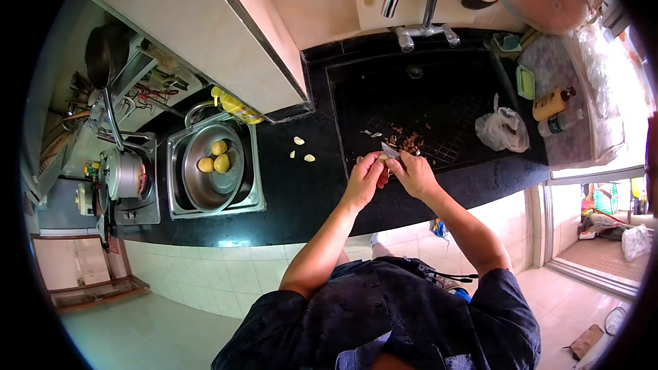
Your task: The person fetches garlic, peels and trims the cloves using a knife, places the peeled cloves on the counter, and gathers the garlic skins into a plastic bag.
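Observation:
My right hand (414,174) is closed around a small knife, its short blade (389,150) pointing up and left between my hands. My left hand (364,179) is pinched right beside the blade, on a small pale piece that looks like a garlic clove (384,157), mostly covered by the fingers. Both hands are over the front edge of a black sink (466,68). Brown peel scraps (409,141) lie in it just beyond the blade. On the black counter left of my hands are 3 pale garlic cloves (310,158).
A chrome faucet (432,0) rises behind the sink. A tied plastic bag (504,130) lies at its right side, near bottles (550,104). To the left, a metal basin (195,188) with 3 yellow potatoes (221,163) sits in a steel sink. Farther left is a pot (123,173) on a stove.

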### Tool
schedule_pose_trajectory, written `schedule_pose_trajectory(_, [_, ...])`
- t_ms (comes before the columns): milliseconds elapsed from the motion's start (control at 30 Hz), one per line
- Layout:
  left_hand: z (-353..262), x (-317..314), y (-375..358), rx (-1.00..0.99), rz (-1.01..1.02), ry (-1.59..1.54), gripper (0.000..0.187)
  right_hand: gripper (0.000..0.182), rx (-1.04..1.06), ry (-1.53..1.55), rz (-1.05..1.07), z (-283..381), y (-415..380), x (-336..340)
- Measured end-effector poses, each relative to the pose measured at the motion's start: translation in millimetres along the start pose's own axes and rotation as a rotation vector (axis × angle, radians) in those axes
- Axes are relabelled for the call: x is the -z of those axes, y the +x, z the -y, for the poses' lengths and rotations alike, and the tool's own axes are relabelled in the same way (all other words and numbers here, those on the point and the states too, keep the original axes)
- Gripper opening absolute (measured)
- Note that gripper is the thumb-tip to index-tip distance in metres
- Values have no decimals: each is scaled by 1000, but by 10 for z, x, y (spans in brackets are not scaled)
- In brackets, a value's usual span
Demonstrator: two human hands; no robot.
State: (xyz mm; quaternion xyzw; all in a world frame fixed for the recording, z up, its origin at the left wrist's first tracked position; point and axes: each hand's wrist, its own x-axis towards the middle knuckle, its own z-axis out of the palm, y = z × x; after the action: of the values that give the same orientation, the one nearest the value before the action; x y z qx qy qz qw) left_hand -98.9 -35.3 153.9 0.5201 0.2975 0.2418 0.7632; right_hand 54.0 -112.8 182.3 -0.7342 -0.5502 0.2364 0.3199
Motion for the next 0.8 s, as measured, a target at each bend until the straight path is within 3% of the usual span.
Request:
schedule_pose_trajectory(600, [-155,-69,-13,-152,-43,292,24,41,56,-16,-32,16,56,48])
schedule_pose_trajectory(700, [-160,-124,-20,-168,-89,204,25,39,77,-55,-95,82,55,50])
schedule_pose_trajectory(800, [-186,-170,-9,-20,-154,-111,25,37,125,-73,-116,83,35,-16])
